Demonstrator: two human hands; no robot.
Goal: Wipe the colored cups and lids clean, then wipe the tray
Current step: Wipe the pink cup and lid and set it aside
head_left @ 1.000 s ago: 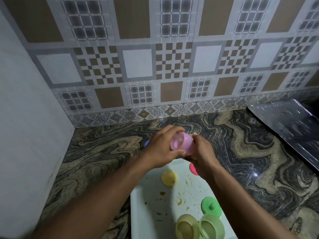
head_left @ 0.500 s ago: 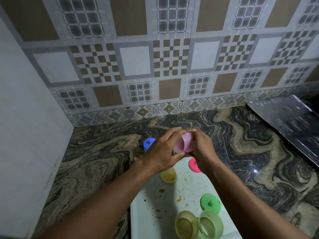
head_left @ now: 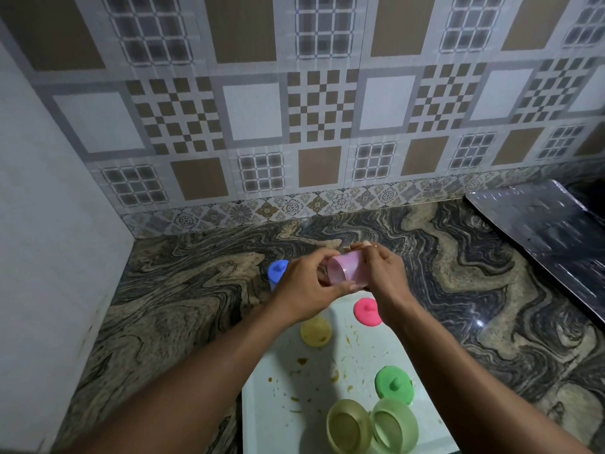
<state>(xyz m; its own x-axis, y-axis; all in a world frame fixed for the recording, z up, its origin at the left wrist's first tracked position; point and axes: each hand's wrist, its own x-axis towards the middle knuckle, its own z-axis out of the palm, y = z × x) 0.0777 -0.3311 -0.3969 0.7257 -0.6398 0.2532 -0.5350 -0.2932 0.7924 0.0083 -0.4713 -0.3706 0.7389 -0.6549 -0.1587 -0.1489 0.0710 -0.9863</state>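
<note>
— Where was the pink cup?

— You had the pink cup (head_left: 347,271) lifted above the far end of the white tray (head_left: 262,407), lying on its side with its mouth turned toward your left. Your left hand (head_left: 307,291) curled round the rim end and your right hand (head_left: 388,283) clamped the base end. The two hands were close together with only the cup between them. Whether a cloth sat under your right fingers could not be told.

— How would it handle?

— It looked like thin translucent plastic, so probably light, a little springy, and slick if wet. Holding it by rim and base, as you did, seemed sound; squeezing the middle of the wall might have flexed it.

— And the count?

— Three open cups: the pink one, plus a yellow cup (head_left: 348,429) and a green cup (head_left: 396,429) on their sides, touching, at the tray's near end. Four lids: a pink lid (head_left: 366,311), a yellow lid (head_left: 316,331) and a green lid (head_left: 394,386) on the tray, and a blue lid (head_left: 277,271) over the tabletop (head_left: 196,290) just beyond the tray's far left corner. What it sat on was mostly hidden by your left hand. One tray, flecked with food smears (head_left: 302,361).
</note>
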